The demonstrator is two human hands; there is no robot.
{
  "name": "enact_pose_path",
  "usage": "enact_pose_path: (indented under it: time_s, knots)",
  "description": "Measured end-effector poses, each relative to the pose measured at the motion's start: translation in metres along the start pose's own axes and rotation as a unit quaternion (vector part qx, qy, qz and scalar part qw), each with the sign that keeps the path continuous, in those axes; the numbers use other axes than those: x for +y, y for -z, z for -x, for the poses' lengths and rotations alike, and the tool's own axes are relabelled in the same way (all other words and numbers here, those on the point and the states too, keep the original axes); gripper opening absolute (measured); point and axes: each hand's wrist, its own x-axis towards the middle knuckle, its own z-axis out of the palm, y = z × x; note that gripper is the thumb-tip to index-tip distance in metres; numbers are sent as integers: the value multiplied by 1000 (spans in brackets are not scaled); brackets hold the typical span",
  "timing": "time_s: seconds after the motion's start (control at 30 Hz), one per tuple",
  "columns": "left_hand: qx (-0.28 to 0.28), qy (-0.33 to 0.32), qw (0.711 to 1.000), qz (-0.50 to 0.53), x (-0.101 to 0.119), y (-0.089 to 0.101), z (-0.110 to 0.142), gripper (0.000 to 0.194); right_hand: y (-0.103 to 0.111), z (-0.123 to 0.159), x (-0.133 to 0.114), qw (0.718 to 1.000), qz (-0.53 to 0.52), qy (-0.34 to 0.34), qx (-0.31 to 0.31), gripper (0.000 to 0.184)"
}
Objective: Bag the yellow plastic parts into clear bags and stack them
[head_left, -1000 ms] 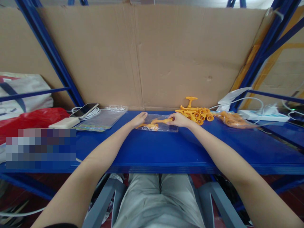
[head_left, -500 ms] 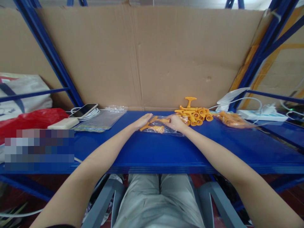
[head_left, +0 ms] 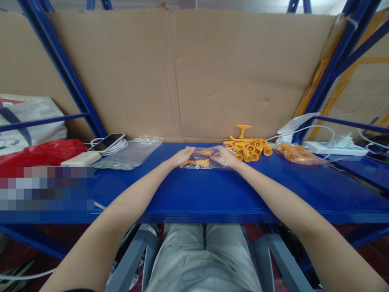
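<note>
A clear plastic bag lies on the blue tabletop between my hands. Two orange-yellow plastic pieces, each with a flared cup end, show in it: a nearer one and a farther one. My left hand is closed at the bag's left end, fingers by the handle end of the farther piece. At the right, my right hand grips the bag close to that piece's flared end. Its fingertips are partly hidden. Just beyond it sits a pile of the same yellow T-handled pieces.
Flat clear bags lie at the left beside a phone, a coiled white cable and a white box. A filled bag of orange pieces and a power strip are at the right. Cardboard stands behind.
The farther piece has gone from sticking out toward my right hand to lying inside the bag, alongside the other. My left hand has shifted slightly right.
</note>
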Motion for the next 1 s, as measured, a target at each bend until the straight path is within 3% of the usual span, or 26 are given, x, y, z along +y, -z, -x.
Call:
enact_pose_path:
  time_s: [0.13,0.3,0.47,1.0]
  knots:
    - [-3,2,999,-32,-1,6,2,52,9,-1,-2,1000,15,8,3,8]
    - [-2,8,1000,-12,-1,8,0,52,15,4,-10,982,-103,-34,-155,19]
    - [10,18,999,37,-4,6,-3,54,20,11,-19,967,-142,-50,-207,21]
    - [25,26,998,49,0,0,-2,64,-1,4,-5,983,-74,48,-161,16]
